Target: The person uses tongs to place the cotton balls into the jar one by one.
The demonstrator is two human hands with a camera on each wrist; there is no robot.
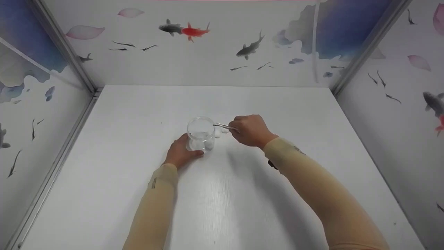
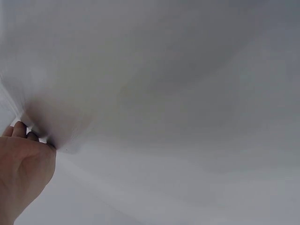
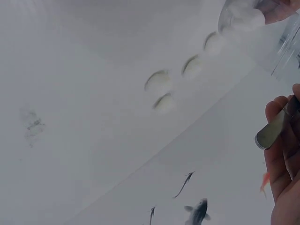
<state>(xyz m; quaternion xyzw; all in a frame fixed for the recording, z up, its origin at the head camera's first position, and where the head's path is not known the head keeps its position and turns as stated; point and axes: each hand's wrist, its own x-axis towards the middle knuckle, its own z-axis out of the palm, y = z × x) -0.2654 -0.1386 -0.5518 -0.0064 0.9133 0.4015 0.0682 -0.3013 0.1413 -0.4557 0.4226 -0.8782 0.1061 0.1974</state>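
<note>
A clear round jar (image 1: 201, 129) stands on the white table, held low on its side by my left hand (image 1: 181, 152), thumb in front. Metal tweezers (image 1: 223, 126) are gripped in my right hand (image 1: 251, 130); their bent tips reach the right side of the jar's rim. The tweezers' rounded flat end (image 3: 271, 133) sticks out of the fist in the right wrist view. White rounded pieces (image 3: 159, 82) lie on the table beside the jar, several of them in a loose row. A whitish lump (image 3: 248, 18) shows through the jar's wall.
The white tabletop (image 1: 104, 146) meets a back panel (image 1: 215, 66) printed with fish and petals. Similar side panels (image 1: 399, 114) rise at left and right. Blurred pale surface fills most of the left wrist view.
</note>
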